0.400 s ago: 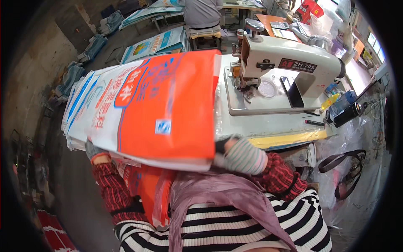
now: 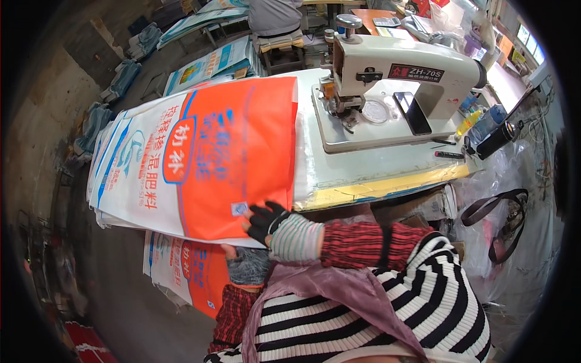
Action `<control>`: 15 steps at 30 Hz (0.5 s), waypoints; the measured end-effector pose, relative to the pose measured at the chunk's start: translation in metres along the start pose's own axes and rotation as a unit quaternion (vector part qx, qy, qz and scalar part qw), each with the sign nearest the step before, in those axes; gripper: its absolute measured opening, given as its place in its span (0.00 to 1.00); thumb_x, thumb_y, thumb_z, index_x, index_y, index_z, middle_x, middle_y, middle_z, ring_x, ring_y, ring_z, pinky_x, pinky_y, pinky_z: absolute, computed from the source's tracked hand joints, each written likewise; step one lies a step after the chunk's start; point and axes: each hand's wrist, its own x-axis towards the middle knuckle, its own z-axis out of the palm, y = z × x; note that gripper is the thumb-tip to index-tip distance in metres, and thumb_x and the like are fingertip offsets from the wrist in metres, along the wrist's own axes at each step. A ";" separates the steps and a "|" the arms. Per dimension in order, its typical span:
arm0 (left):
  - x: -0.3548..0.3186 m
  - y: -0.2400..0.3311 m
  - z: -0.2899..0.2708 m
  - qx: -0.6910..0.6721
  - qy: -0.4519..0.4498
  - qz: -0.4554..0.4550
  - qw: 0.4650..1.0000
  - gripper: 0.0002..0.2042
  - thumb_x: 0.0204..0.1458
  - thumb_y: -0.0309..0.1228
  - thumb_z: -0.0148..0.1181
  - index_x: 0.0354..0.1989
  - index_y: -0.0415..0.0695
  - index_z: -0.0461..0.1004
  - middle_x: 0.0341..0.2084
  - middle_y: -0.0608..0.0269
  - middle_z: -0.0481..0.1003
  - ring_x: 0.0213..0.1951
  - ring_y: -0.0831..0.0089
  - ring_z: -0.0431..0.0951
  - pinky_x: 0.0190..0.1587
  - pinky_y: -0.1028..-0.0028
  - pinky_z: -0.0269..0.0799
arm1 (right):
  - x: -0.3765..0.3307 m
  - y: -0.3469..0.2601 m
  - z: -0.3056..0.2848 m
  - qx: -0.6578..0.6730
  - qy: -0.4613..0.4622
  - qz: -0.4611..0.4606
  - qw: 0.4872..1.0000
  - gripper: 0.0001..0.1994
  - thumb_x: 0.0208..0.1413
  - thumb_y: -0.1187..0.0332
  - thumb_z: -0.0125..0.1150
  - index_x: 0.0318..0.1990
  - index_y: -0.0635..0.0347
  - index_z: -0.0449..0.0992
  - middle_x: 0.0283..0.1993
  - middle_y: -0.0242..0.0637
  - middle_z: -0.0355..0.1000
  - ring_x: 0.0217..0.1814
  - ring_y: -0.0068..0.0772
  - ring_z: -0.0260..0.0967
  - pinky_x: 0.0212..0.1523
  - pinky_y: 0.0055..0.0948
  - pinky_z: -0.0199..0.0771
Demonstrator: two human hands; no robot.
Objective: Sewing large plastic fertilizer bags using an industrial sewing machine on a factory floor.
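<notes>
A stack of large orange and white printed sacks [image 2: 254, 142] lies on the left end of the white machine table, overhanging its near and left sides. My right hand [image 2: 272, 228], in a black fingerless glove with a striped cuff, rests on the top sack by its near right corner, fingers spread. Below that corner is my left hand [image 2: 248, 266] in a grey glove, close to the stack's near edge; its thumb shows, its fingers are hidden. Beneath the upper stack, more sacks of the same print [image 2: 203, 275] lie lower down, just left of my left hand.
A white industrial sewing machine [image 2: 405, 69] stands on the table [image 2: 375, 163], a black phone [image 2: 413, 114] on its bed. Bottles [image 2: 489, 124] and a marker [image 2: 449, 155] lie to the right. Another person [image 2: 273, 18] sits beyond, near piles of printed sacks [image 2: 209, 66]. A dark strap [image 2: 493, 212] hangs at right.
The upper stack has settled flatter. My left hand has moved right from the stack's near left side to its near right corner. My right hand has moved left onto the top sack.
</notes>
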 end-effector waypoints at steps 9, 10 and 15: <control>-0.076 0.055 -0.024 0.280 0.308 0.172 0.893 0.20 0.55 0.41 0.50 0.51 0.40 0.63 0.45 0.54 0.68 0.47 0.60 0.70 0.50 0.59 0.68 | 0.012 0.092 -0.039 -0.101 0.029 0.203 0.974 0.11 0.54 0.62 0.48 0.44 0.48 0.71 0.20 0.41 0.64 0.21 0.39 0.68 0.12 0.34 0.63; -0.088 0.060 -0.032 0.307 0.346 0.212 0.861 0.20 0.55 0.40 0.51 0.51 0.41 0.63 0.46 0.54 0.68 0.47 0.60 0.70 0.49 0.59 0.69 | 0.018 0.118 -0.034 -0.151 0.042 0.201 0.967 0.10 0.55 0.62 0.46 0.40 0.49 0.73 0.20 0.41 0.64 0.21 0.38 0.68 0.16 0.35 0.65; -0.098 0.049 -0.059 0.381 0.356 0.280 0.806 0.21 0.53 0.41 0.53 0.51 0.43 0.62 0.45 0.55 0.68 0.47 0.59 0.70 0.49 0.57 0.69 | 0.018 0.185 0.008 0.129 -0.002 0.389 0.912 0.23 0.47 0.52 0.51 0.36 0.66 0.75 0.37 0.56 0.71 0.43 0.52 0.68 0.46 0.41 0.67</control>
